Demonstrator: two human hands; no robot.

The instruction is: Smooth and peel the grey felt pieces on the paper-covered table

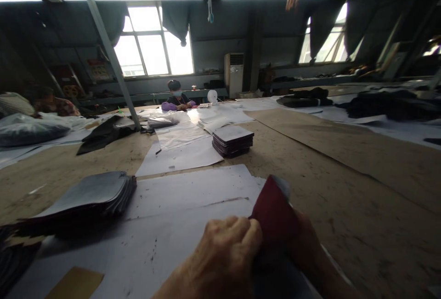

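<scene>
A: Hands?
B: Left hand point(223, 255) fisted on the near edge of a dark red piece point(275, 211); right hand point(305, 244) behind it, gripping its far side. Piece stands up between them, long axis pointing away.
A: Material?
B: Thin, matte, leather-like. Left of the hands: stack of grey sheets point(93, 193) on white paper point(179, 207). Ahead on the tabletop point(344, 188): squared dark stack point(233, 140).

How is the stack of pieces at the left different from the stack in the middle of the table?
The left stack is fanned out and slanted, lying near the hands; the middle stack is squared, level and farther away. The left stack looks wider, with curved edges; the middle stack is compact and rectangular. Both have grey tops and rest on white paper.
</scene>
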